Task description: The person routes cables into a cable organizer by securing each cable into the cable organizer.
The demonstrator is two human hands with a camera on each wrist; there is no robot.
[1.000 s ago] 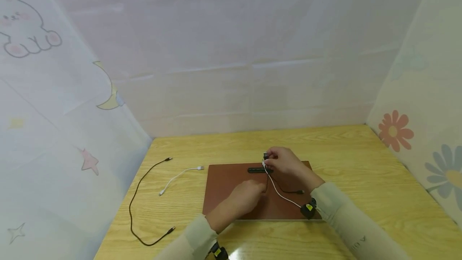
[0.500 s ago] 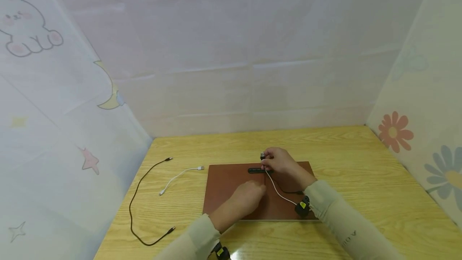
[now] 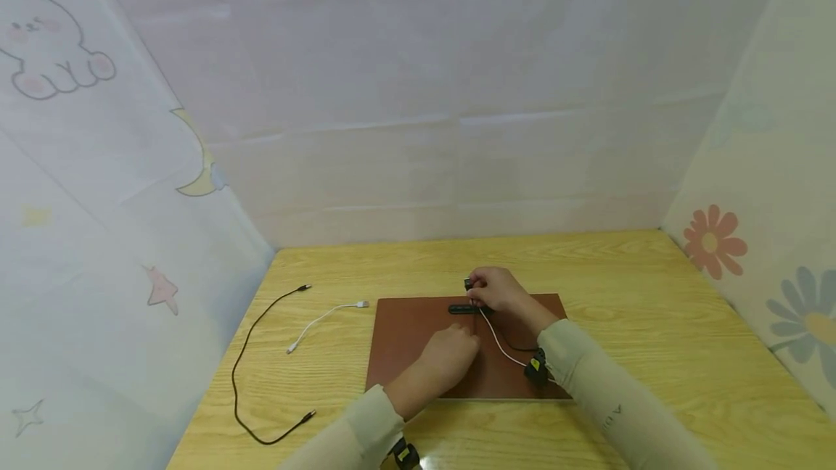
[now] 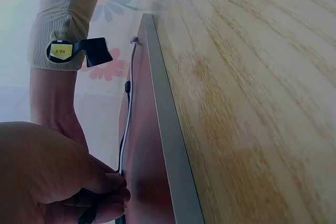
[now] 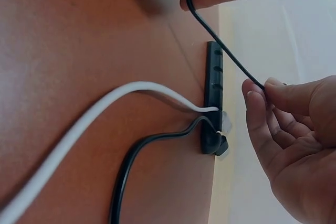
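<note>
My left hand [image 3: 451,355] and right hand [image 3: 499,290] hold one black cable [image 5: 223,44] between them, pulled nearly straight in the right wrist view. The right fingers pinch it just below its USB plug [image 3: 467,283], which sticks up past the fingertips. The left fingers pinch it lower down, close over the brown board [image 3: 405,332]. Between and below the hands is a black cable holder [image 5: 214,77] with several slots, fixed near the board's far edge. A white cable [image 5: 94,109] and a second black cable [image 5: 137,148] sit in slots towards its right end; three other slots show bare.
On the wooden table [image 3: 653,310] left of the board lie a short white cable [image 3: 323,318] and a long, curved black cable [image 3: 236,372]. Printed cloth walls [image 3: 366,165] stand behind and at both sides. The board has a grey front edge [image 4: 168,129].
My right hand has shifted left along the cable holder, carrying the black cable's plug with it. The left hand stays almost in place, still pinching the cable.
</note>
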